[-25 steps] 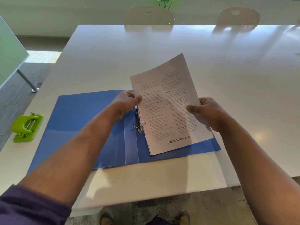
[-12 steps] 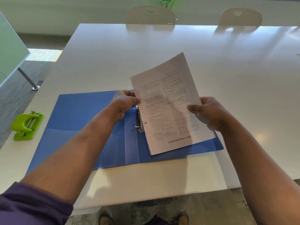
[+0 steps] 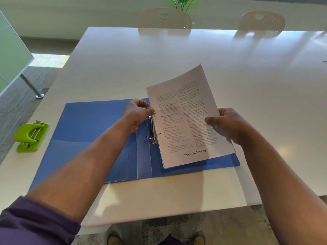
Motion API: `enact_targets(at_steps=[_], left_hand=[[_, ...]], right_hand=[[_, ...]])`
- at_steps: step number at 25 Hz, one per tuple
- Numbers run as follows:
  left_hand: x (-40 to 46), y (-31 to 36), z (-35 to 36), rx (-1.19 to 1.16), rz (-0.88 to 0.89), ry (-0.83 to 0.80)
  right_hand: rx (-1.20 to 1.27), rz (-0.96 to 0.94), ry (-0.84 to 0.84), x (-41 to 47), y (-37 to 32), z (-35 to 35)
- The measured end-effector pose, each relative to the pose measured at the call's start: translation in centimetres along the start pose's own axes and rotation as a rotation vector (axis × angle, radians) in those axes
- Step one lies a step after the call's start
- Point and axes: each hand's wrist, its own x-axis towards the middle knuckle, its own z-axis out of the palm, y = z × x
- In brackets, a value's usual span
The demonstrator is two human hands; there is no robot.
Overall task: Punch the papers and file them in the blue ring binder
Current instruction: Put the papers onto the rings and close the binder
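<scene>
The blue ring binder (image 3: 92, 131) lies open on the white table, its metal ring mechanism (image 3: 152, 132) along the spine. A stack of printed papers (image 3: 185, 121) is tilted over the binder's right half, its punched left edge against the rings. My right hand (image 3: 228, 124) grips the stack's right edge. My left hand (image 3: 138, 112) pinches the stack's left edge beside the upper ring. The lower ring shows through a punched hole.
A green hole punch (image 3: 31, 136) sits at the table's left edge. The white table (image 3: 177, 55) stretches far beyond the binder. Two pale chairs (image 3: 164, 19) stand at its far side, with a green plant behind them.
Both hands and the papers stay nearly in place; the stack's left edge has settled slightly closer onto the rings.
</scene>
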Motion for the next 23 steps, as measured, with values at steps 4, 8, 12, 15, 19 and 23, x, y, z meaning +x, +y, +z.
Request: enact_targets(at_steps=[4,8,12,15,19,23], left_hand=[[-1.1,-0.7,0.2,0.1,0.103,-0.005],[-2.1,-2.0,-0.3,0.227,0.184,-0.082],[-3.3,-2.5,-1.3,0.342,0.364,-0.097],[-4.6,-2.5,-2.0,0.413,0.411,-0.106],[-5.6,-3.7,-3.0,0.563,0.47,-0.071],[-7.2,-5.3,-3.1,0.685,0.518,-0.023]], right_hand=[[-0.051,0.011,0.007,0.0,1.2,0.2],[-0.14,-0.004,0.057,0.4,2.2,0.4],[-0.209,-0.02,0.124,1.2,2.7,0.3],[-0.584,-0.074,0.238,1.6,3.2,0.3],[-0.714,-0.362,0.333,0.8,2.4,3.5],[-0.595,-0.617,0.11,-1.1,1.8,9.0]])
